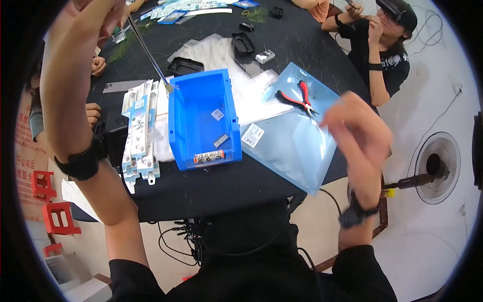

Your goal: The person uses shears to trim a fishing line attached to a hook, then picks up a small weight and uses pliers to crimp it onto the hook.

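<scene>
My left hand (98, 14) is raised at the upper left, partly cut off by the picture's edge. Its fingers close around a thin, shiny metal rod (146, 50), which slants down to a small brass-coloured end beside the blue bin's left wall. Over the right side of the table hangs my right hand (359, 128), smeared by motion. Its fingertips look pinched together; anything between them is too blurred to make out. Closest to it are pliers (303, 100) with red and black handles, lying on a pale blue plastic sleeve (302, 146).
An open blue bin (179, 121) holds a battery (209, 157) and small labels. Left of it lie stacked printed packets (138, 126). Black plastic trays (243, 44) and clear bags (201, 50) lie farther back. A co-worker (375, 50) sits at the far right; a fan (433, 166) stands right.
</scene>
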{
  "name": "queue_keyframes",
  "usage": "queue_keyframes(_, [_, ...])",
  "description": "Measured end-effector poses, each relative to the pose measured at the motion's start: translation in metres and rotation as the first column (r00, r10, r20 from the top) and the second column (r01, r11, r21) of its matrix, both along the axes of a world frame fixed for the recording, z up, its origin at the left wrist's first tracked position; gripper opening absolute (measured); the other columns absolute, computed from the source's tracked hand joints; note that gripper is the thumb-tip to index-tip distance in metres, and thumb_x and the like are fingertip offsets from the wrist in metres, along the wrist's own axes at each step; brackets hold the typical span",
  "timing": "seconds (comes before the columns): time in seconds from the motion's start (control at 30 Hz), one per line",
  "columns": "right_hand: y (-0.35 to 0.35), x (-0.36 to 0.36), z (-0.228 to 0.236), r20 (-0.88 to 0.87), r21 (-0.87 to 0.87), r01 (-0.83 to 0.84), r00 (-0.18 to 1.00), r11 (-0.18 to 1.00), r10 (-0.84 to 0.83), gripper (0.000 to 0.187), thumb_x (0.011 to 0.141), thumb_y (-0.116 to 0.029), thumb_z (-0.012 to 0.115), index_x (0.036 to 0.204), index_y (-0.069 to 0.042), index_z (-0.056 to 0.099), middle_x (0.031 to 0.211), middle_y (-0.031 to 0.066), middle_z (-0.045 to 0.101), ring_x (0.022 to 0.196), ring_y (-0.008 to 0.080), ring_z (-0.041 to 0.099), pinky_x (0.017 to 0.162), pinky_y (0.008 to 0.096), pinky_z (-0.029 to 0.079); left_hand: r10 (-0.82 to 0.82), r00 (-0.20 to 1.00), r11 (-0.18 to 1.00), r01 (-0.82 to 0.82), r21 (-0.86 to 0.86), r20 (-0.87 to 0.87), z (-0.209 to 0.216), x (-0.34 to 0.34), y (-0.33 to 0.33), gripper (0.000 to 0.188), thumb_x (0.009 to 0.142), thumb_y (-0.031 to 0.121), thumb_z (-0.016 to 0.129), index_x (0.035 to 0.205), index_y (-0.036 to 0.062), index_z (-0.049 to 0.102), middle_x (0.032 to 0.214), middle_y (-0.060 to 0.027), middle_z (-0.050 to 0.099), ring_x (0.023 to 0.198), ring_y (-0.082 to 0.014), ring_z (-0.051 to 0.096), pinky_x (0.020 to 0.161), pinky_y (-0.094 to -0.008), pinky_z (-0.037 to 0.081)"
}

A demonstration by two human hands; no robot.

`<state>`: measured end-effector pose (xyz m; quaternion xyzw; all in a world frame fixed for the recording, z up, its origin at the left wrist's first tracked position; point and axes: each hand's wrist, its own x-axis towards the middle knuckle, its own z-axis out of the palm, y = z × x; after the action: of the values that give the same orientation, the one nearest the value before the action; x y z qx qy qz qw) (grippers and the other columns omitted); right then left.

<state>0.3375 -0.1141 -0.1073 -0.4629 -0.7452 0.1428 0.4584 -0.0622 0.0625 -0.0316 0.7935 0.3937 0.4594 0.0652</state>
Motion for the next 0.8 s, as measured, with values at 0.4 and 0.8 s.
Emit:
queue_keyframes(0.4, [0.088, 0.049, -0.079, 0.498, -0.115, 0.249, 0.852, 0.962, -0.161, 0.022, 0.095, -0.012, 0.075, 0.115, -0.004, 0.072, 0.099, 0.0140, 0.068, 0.098, 0.0335, 0.070, 0.086, 0.0440, 0.055, -0.143, 0.970, 0.990, 0.142, 0.019, 0.196, 0.003, 0.040, -0.021, 0.044, 0.107, 0.035, 0.072, 0.133, -0.0012, 0.074, 0.072, 0.0070, 0.054, 0.061, 0.0005, 0.041, 0.054, -0.0200, 0.024])
queue_keyframes(0.8, [0.104, 0.037, -0.056, 0.373, -0.036, 0.164, 0.917, 0.986, -0.139, 0.050, 0.092, 0.004, 0.067, 0.141, -0.001, 0.064, 0.097, 0.0129, 0.062, 0.093, 0.0276, 0.065, 0.087, 0.0379, 0.053, -0.293, 0.885, 0.924, 0.359, -0.129, 0.362, 0.013, 0.071, -0.038, 0.017, 0.104, 0.013, 0.074, 0.109, -0.0027, 0.074, 0.075, 0.0086, 0.059, 0.068, 0.0023, 0.048, 0.060, -0.0188, 0.035])
